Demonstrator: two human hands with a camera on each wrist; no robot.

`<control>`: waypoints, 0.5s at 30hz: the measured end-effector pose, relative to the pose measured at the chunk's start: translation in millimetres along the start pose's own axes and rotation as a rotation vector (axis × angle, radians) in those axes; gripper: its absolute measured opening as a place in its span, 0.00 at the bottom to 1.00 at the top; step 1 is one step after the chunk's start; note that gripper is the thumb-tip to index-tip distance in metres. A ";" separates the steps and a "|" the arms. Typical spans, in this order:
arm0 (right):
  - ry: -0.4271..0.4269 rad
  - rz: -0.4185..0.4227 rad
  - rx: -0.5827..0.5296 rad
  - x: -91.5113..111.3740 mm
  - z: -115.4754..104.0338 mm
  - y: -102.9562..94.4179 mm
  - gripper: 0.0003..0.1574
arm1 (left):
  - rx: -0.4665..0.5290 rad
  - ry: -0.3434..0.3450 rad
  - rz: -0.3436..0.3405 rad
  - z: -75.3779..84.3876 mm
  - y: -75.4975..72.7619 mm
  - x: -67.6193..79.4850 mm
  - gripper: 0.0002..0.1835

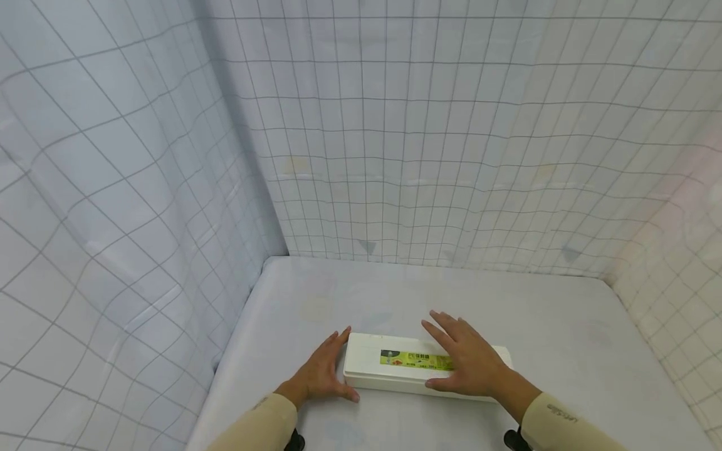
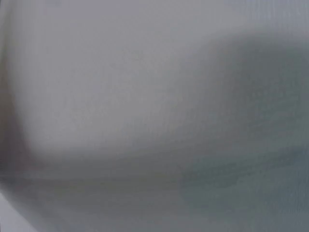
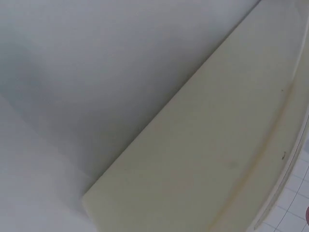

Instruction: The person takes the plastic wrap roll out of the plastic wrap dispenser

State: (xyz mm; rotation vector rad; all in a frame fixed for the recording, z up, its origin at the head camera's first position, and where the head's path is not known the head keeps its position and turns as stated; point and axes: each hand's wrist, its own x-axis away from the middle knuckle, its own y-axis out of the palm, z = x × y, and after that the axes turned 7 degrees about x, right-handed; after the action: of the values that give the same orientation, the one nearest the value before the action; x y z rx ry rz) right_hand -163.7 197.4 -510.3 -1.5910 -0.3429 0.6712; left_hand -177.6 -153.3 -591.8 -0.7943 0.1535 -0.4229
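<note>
While both hands stand about it in the head view, a long white box [image 1: 366, 354] lies flat on the white desk [image 1: 440, 294], well short of the gridded sheeting [image 1: 366, 125] at the back. The left hand [image 1: 323, 371] is at its left end, fingers spread wide, the index tip by the far corner and the thumb by the near one. The right hand [image 1: 472, 360] is over the right half, its fingers also wide, thumb at the front edge, hiding part of the yellow-green label [image 1: 395, 357]. Neither hand is curled round the box; whether the right one presses or only hovers, I cannot tell. The step in hand looks like positioning or steadying the box. To shift it, the next move calls for even pressure from both sides; for a firm hold, the fingers must close in on its edges.

The left wrist view is badly blurred: a pale expanse with a darker band, perhaps the box's end, and no readable fingers.

In the right wrist view, a pale side of the box runs diagonally against the desk, with the sheeting's grid at the right edge; the fingers' state does not show there.
</note>
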 end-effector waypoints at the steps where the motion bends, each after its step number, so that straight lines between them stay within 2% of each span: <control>1: -0.002 -0.009 -0.003 -1.0 -1.9 1.3 0.69 | -0.007 -0.001 -0.001 -1.3 2.2 -0.1 0.74; 8: 0.014 -0.064 -0.023 -5.6 -12.1 9.9 0.69 | -0.040 0.049 0.071 -6.2 16.1 -2.3 0.73; 15: 0.054 -0.154 -0.045 -6.0 -16.3 15.7 0.70 | -0.028 -0.026 0.112 -3.7 26.3 -5.5 0.66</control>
State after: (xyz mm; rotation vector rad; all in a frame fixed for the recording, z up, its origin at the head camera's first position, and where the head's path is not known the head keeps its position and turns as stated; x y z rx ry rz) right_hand -161.2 178.6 -524.0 -1.6037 -0.4389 0.5047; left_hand -175.5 -137.0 -613.3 -0.8146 0.1787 -0.3053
